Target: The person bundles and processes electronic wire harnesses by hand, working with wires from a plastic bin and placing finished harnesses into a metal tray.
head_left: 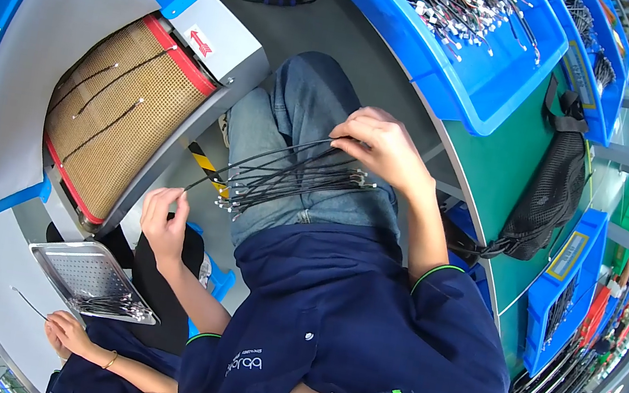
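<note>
A thin black cable [280, 153] is stretched between my two hands above my lap. My left hand [164, 224] pinches its near-left end between thumb and fingertips. At the other end, my right hand [380, 143] is closed on it with bent fingers. Under this cable, a loose bundle of black cables [296, 181] with small white connectors lies across my thighs. On the left, the tan mesh conveyor belt [129, 118] carries three black cables, spaced apart and slanting. The belt has red edges and passes under a blue-framed hood [30, 69].
At lower left a co-worker's hand [68, 334] holds a thin cable beside a metal tray [42, 256] of cables. To the right, a green-topped bench [471, 168] bears blue bins [492, 114] of cables and a black mesh bag [548, 201].
</note>
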A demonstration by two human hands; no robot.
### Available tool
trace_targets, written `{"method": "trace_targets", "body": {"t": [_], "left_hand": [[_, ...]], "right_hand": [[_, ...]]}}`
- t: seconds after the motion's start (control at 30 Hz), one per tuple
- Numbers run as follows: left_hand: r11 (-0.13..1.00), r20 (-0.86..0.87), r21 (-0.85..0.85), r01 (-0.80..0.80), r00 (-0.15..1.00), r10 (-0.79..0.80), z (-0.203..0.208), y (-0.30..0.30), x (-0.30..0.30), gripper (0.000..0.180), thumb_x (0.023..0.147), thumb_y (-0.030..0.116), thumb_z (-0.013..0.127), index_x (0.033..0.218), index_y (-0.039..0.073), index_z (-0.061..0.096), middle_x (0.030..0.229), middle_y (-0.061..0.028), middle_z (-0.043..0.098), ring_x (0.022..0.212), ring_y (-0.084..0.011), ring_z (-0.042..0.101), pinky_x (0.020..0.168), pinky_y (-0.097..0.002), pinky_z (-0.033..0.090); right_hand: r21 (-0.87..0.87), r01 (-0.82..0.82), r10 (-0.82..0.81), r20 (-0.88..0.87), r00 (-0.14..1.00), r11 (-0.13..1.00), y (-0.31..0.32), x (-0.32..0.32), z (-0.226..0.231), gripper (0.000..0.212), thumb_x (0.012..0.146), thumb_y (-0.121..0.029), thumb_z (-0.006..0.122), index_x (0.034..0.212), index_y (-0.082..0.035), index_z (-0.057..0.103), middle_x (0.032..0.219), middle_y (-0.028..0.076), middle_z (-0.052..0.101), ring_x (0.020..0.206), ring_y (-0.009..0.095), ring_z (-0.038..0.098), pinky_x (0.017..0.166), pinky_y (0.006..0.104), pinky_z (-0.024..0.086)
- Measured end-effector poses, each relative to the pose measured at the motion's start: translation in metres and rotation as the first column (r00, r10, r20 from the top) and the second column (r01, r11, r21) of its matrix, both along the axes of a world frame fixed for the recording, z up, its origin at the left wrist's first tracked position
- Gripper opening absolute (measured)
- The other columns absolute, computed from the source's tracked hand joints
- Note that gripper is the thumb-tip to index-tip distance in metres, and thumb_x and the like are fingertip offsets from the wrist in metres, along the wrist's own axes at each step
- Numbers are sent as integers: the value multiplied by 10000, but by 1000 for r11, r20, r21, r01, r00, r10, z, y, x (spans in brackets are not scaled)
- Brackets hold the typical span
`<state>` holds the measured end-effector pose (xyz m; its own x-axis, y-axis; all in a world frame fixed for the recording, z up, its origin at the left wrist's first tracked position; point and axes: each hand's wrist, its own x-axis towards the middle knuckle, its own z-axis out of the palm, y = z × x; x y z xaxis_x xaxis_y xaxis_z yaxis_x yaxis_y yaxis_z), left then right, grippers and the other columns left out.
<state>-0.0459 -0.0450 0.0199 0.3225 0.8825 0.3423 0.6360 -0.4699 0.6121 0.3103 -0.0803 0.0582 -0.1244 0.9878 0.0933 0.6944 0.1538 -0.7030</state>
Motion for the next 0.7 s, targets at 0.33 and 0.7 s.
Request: {"method": "trace_targets", "body": {"t": [0.33,0.7], "left_hand": [[996,-8,-21,-84,996,83,-7,-2,-17,165,706,-57,694,847,1,631,798,-106,628,768,-277,588,729,-354,476],[997,16,15,-74,997,74,-3,-6,-24,158,706,-62,691,839,-4,629,785,-106,623,757,-267,588,714,-343,474]], "right_hand": [[6,45,-44,-146,988,999,-1,2,-2,96,806,-79,682,884,-29,658,795,68,640,746,199,625,624,297,491],[81,-30,42,-149,988,996,-3,2,1,92,797,-106,686,840,-46,632,680,66,552,659,216,559,604,325,464]]}}
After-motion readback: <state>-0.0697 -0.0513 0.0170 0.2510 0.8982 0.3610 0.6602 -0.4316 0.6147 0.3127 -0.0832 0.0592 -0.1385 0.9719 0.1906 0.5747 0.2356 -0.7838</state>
